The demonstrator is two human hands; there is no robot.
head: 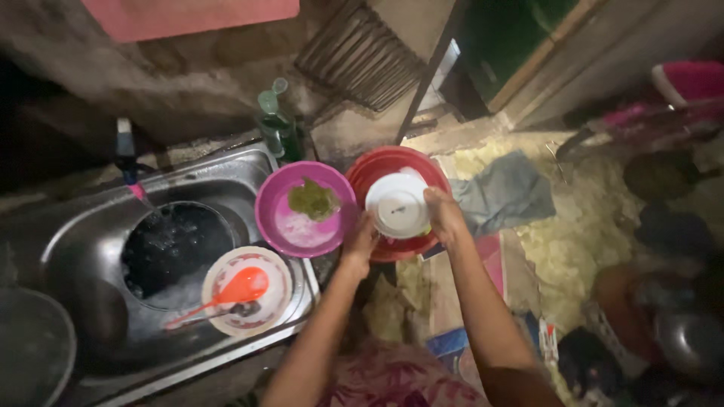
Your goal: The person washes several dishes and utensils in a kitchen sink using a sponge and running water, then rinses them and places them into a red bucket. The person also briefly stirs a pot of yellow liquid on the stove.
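Observation:
Both my hands hold a small white bowl [397, 204], turned bottom up, over a red basin [392, 167]. My left hand [360, 243] grips its left edge. My right hand [443, 214] grips its right edge. Left of the red basin sits a purple bowl [280, 224] with soapy water and a green scrub pad [312, 199] in it.
A steel sink [83, 241] at the left holds a dark pot [175, 245] of water under a tap [127, 162], plus a patterned plate [276, 294] with an orange spoon [235, 289]. A green bottle [275, 124] stands behind. A grey cloth [504, 192] lies to the right.

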